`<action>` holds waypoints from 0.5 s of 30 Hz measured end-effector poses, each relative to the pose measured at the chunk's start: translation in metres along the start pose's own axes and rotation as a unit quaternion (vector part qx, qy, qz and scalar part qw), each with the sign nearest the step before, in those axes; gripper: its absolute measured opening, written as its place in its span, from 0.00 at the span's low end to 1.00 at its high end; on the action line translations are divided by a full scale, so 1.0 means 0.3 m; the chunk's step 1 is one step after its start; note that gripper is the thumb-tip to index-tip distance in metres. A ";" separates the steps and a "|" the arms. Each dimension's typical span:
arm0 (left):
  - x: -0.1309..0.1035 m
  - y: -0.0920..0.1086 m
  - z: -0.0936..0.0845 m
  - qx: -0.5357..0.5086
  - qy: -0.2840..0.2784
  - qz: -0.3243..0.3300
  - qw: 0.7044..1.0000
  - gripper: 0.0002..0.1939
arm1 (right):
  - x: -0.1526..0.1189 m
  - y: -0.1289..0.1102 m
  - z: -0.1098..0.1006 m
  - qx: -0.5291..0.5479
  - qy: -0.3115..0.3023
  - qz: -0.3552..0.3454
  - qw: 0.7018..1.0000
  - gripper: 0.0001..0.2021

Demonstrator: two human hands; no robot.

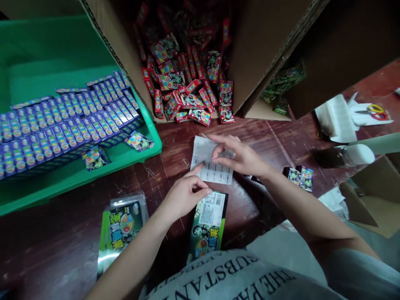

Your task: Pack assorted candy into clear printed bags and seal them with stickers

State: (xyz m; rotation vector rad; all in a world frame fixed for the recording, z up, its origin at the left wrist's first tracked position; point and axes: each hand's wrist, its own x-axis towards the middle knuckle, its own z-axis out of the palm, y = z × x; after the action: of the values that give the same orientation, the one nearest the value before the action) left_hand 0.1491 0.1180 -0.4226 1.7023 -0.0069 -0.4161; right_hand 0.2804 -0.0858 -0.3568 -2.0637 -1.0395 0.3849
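Observation:
A pale sheet of small round stickers (219, 178) lies on the dark red table. My left hand (184, 193) rests at its lower left edge, index finger stretched onto the sheet, thumb apart, nothing held. My right hand (239, 156) is over the sheet's right side, its thumb and index finger curled close together; whether a sticker is between them is too small to tell. Just below the sheet, a green and black printed card (204, 231) with a white barcode label lies near my body. To the left is another green package (120, 229) with clear plastic.
A green tray (153, 143) at left holds rows of purple packets (70, 135). An open cardboard box (250, 54) ahead holds red packets (193, 100). Right are green packets (281, 83), two small packets (300, 178), a white-capped bottle (359, 155), scissors (375, 110) and a cardboard box (375, 204).

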 end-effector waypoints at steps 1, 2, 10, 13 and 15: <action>-0.008 0.008 0.000 0.009 0.006 0.003 1.000 0.05 | -0.020 -0.025 -0.008 0.081 0.003 0.023 0.996 0.32; -0.020 0.018 -0.001 0.021 0.015 0.011 1.000 0.05 | -0.042 -0.050 -0.015 0.159 -0.006 0.052 0.986 0.32; -0.186 0.101 -0.003 0.029 0.035 0.032 0.998 0.07 | -0.173 -0.204 0.068 0.391 -0.163 0.214 0.880 0.28; -0.227 0.121 0.011 0.029 0.029 0.019 0.999 0.08 | -0.192 -0.233 0.120 0.318 -0.128 0.208 0.916 0.32; -0.247 0.130 0.019 0.026 0.036 0.018 0.999 0.08 | -0.209 -0.255 0.142 0.236 -0.093 0.186 0.949 0.34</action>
State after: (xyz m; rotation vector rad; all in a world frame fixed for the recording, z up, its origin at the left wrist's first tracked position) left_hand 0.0874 0.1230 -0.3659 1.7642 0.0046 -0.3302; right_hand 0.1758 -0.0855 -0.3314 -1.7960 -0.5748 0.9403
